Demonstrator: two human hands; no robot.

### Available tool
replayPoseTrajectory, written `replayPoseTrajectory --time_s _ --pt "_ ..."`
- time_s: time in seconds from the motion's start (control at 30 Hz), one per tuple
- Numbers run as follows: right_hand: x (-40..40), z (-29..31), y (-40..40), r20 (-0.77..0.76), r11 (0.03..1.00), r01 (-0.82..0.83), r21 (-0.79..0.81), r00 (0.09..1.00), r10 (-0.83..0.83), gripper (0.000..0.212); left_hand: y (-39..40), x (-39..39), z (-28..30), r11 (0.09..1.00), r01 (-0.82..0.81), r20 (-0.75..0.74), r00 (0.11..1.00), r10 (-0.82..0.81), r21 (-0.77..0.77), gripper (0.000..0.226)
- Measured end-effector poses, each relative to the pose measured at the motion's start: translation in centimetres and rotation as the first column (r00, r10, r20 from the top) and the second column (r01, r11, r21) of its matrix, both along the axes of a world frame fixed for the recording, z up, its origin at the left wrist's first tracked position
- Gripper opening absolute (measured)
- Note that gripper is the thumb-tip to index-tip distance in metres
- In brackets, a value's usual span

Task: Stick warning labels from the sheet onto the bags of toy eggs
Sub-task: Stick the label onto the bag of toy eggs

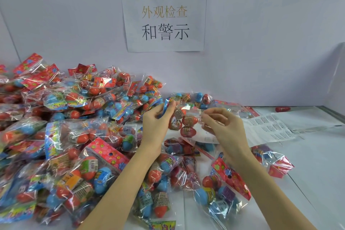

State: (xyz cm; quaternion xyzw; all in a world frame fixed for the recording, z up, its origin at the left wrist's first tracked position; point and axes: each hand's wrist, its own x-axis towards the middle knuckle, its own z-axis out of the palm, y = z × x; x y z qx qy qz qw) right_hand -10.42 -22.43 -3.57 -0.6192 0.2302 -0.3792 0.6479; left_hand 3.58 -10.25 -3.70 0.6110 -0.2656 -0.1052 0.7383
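Observation:
My left hand [158,119] pinches the blue header of a clear bag of red toy eggs [184,121] and holds it up above the table. My right hand [222,123] pinches the bag's clear plastic on its right side, fingers curled. Whether a label sits under those fingers is too hard to see. The white label sheet [268,127] lies flat to the right of my right hand, with rows of printed labels on it.
A large heap of bagged eggs [65,127] fills the table's left half. More bags [220,186] lie between and under my forearms. A loose red egg [282,109] sits by the back wall. A printed paper sign [164,18] hangs on the wall.

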Motion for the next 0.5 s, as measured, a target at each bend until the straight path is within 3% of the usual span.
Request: replayPoseTrajectory --time_s 0.07,0.1,0.27,0.37,0.5 --pt "0.0 0.1 -0.2 -0.055 0.986 0.037 -0.163 0.997 -0.047 0.01 0.0 0.2 -0.1 1.0 -0.026 0.014 1.0 0.026 0.0 0.018" --pt "0.0 0.1 -0.2 -0.064 0.988 0.016 -0.156 0.998 -0.026 0.011 0.0 0.3 -0.1 1.0 -0.03 0.003 1.0 0.03 -0.003 0.023" --pt "-0.3 0.3 -0.4 -0.089 0.995 -0.098 -0.013 0.991 0.096 0.013 0.0 0.5 -0.2 0.995 -0.099 -0.033 0.995 0.098 -0.015 0.041" --pt "-0.2 0.4 -0.4 -0.056 0.994 -0.085 0.072 0.994 0.089 0.013 0.2 0.8 -0.1 0.985 -0.175 -0.119 0.978 0.173 -0.004 0.031" --pt "-0.1 0.4 -0.4 0.006 0.985 -0.077 0.154 0.997 0.077 0.014 0.7 1.0 0.7 0.994 -0.035 -0.334 0.943 -0.002 -0.104 0.033"
